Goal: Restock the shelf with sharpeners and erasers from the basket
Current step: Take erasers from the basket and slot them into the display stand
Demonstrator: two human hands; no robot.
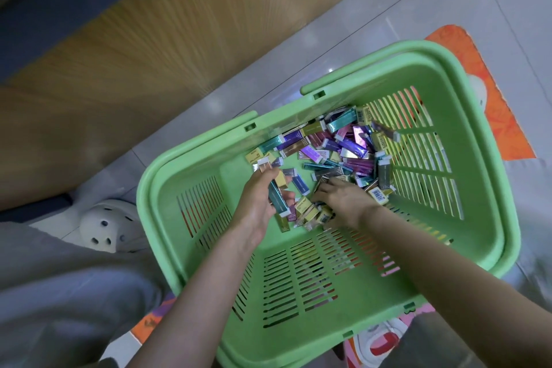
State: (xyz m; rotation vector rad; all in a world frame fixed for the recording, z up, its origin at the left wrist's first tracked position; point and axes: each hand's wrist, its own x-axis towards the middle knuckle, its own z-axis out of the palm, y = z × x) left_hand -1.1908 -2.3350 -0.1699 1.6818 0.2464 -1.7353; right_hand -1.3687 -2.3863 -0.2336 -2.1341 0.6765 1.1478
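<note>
A light green slotted basket [466, 218] sits on the floor below me. Several erasers [346, 143] in teal, purple, pink and yellow sleeves lie heaped in its far half. My left hand [257, 203] is inside the basket and grips a small bunch of erasers [277, 196], a teal one foremost. My right hand [343, 200] reaches palm down into the pile beside it, fingers curled among the erasers; what they hold is hidden. No shelf surface with stock shows in view.
A wooden panel [149, 54] runs along the upper left beside grey floor tiles [388, 9]. A white perforated clog [110, 224] and grey trouser leg [59, 293] lie left of the basket. An orange patterned mat [490, 92] lies under the basket.
</note>
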